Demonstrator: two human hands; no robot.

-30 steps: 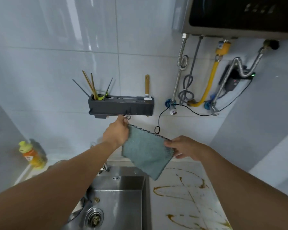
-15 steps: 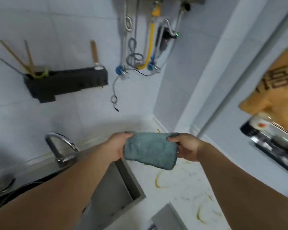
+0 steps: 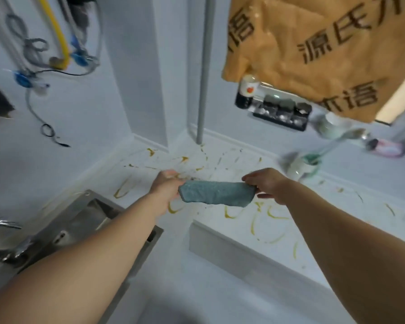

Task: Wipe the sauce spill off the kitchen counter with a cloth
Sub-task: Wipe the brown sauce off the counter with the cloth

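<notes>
A folded grey-blue cloth (image 3: 216, 192) hangs stretched between my two hands, just above the white counter (image 3: 220, 160). My left hand (image 3: 167, 187) grips its left end and my right hand (image 3: 268, 183) pinches its right end. Yellow-brown sauce streaks (image 3: 255, 220) run in arcs and dashes across the counter under and around the cloth, reaching back into the corner.
A steel sink (image 3: 84, 218) with a tap (image 3: 2, 224) lies at the left. Pipes and hoses (image 3: 56, 43) hang on the left wall. A spice rack (image 3: 281, 111), a bottle (image 3: 247, 92) and an orange bag (image 3: 325, 50) sit at the right. A grey pole (image 3: 204, 66) stands in the corner.
The view has swung right from the sink and wall rack to the stained counter. The cloth came off the rack, got folded narrower, and both hands carried it down over the spill.
</notes>
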